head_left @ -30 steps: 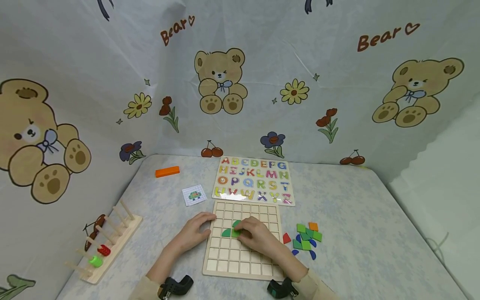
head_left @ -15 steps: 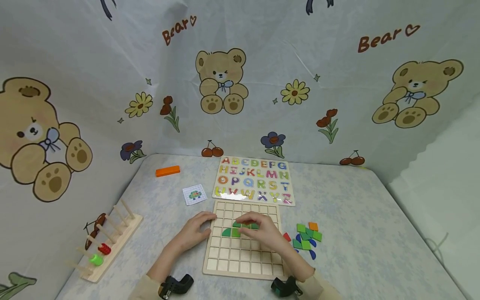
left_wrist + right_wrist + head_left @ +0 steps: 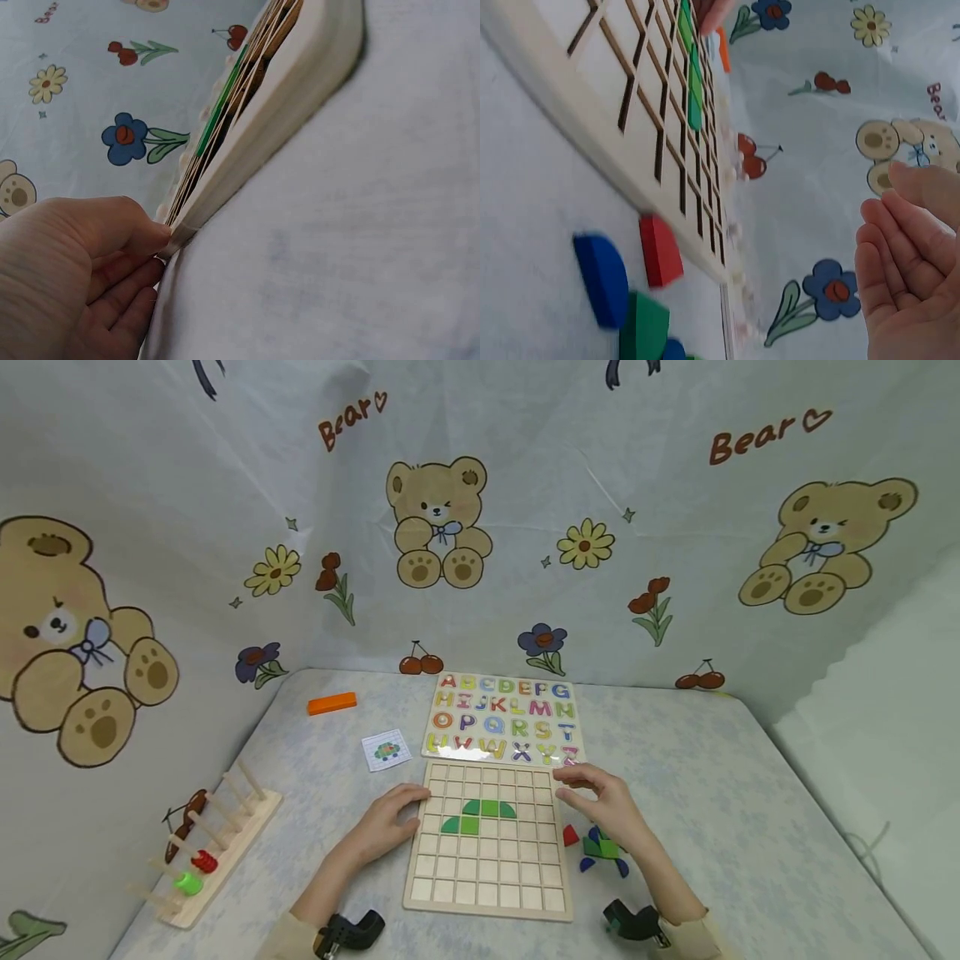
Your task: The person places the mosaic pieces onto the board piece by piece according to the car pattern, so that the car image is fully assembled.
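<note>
My left hand [image 3: 386,822] rests against the left edge of the grid board [image 3: 487,893], fingers lying fairly straight along its rim and pinching nothing; the left wrist view shows the fingertips touching the board's corner edge. My right hand [image 3: 611,806] hovers just past the board's right edge, above the loose pieces [image 3: 600,847], fingers relaxed and apart, holding nothing. To do this step well, I judge I should keep the left hand pressing the frame so the board cannot slide, lower the right hand straight onto a single loose piece, and pinch it by its sides so its flat face drops squarely into a cell. The board holds green pieces [image 3: 480,814] only: one row of them near the middle, and a shorter run touching them just below, toward the left. Every other cell looks bare wood. On the table to the board's right lie a red piece [image 3: 571,836], blue ones and a green one, partly hidden under my hand. Behind the board sits the alphabet puzzle [image 3: 502,720], its letters seated in their slots, and the peg rack [image 3: 210,852] at far left carries a red ring and a green ring.
</note>
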### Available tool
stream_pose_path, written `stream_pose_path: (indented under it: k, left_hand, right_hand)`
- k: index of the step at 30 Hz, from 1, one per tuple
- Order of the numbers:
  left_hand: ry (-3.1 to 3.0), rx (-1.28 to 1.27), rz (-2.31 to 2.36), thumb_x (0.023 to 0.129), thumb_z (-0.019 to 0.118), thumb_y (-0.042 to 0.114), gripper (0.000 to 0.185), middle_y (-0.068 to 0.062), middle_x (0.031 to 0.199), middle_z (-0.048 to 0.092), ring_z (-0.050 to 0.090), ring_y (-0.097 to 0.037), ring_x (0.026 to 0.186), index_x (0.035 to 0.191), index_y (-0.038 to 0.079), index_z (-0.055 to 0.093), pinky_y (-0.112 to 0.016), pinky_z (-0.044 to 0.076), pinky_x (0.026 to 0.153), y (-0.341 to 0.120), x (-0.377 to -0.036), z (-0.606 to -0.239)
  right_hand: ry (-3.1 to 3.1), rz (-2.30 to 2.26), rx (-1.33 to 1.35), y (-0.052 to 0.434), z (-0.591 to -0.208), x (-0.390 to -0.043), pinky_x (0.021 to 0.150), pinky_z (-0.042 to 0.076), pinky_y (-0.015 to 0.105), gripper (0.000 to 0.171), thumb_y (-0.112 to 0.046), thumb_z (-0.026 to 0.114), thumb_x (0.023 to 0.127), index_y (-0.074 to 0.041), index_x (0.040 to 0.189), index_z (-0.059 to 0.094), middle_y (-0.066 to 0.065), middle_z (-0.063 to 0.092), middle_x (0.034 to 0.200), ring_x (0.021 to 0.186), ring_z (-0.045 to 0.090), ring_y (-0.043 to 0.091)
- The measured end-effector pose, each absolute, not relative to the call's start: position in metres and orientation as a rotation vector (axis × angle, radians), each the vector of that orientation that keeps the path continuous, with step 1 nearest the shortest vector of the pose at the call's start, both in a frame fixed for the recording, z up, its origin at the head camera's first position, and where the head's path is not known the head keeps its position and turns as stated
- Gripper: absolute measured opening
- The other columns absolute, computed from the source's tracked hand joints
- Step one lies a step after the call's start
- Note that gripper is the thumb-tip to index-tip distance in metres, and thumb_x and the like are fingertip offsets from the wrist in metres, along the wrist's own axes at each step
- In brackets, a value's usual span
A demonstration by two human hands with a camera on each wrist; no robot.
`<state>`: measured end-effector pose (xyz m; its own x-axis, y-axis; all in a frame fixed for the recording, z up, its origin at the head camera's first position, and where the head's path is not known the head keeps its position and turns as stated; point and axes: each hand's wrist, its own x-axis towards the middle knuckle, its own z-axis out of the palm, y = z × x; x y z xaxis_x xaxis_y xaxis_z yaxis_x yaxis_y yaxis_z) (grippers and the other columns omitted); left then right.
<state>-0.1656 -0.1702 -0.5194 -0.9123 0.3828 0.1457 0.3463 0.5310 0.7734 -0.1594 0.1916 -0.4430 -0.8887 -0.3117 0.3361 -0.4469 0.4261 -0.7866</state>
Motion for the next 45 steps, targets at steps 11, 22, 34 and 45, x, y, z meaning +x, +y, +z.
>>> stream_pose_path:
  k: [11,22,34,45]
  left_hand:
    - [2.709,0.627,1.367,0.086,0.063,0.001,0.042,-0.003,0.128,0.053,0.044,-0.026,0.125,0.127,0.005,0.057,-0.047,0.036,0.103,-0.169,-0.165,-0.520]
    - [2.707,0.618,1.370,0.086,0.063,0.001,0.042,-0.002,0.128,0.053,0.045,-0.025,0.124,0.128,0.006,0.058,-0.047,0.036,0.102,-0.170,-0.164,-0.521]
    - [2.665,0.642,1.410,0.087,0.062,0.000,0.042,-0.003,0.128,0.053,0.046,-0.025,0.123,0.128,0.005,0.057,-0.047,0.036,0.102,-0.170,-0.163,-0.516]
    - [2.676,0.624,1.404,0.087,0.062,-0.001,0.042,-0.002,0.128,0.053,0.046,-0.024,0.123,0.128,0.006,0.057,-0.046,0.036,0.102,-0.170,-0.163,-0.517]
  right_hand:
    - [-2.577,1.300,0.350,0.287,-0.499,-0.178,0.082,0.048,0.023,0.031,-0.025,0.066,0.090,-0.009,0.117,0.065,0.002,0.064,0.111,0.096,0.057,0.014]
    - [-2.697,1.388,0.183,0.306,-0.501,-0.168,0.076,0.049,0.015,0.039,-0.027,0.064,0.091,-0.002,0.120,0.061,0.011,0.062,0.114,0.095,0.057,0.006]
    - [-2.858,1.262,0.027,0.302,-0.509,-0.164,0.085,0.051,0.034,0.034,-0.022,0.065,0.090,-0.006,0.120,0.062,0.011,0.061,0.118,0.105,0.059,0.027]
    - [-2.884,1.209,0.072,0.300,-0.515,-0.166,0.082,0.053,0.036,0.029,-0.017,0.066,0.090,-0.005,0.117,0.064,0.010,0.064,0.110,0.097,0.061,0.025]
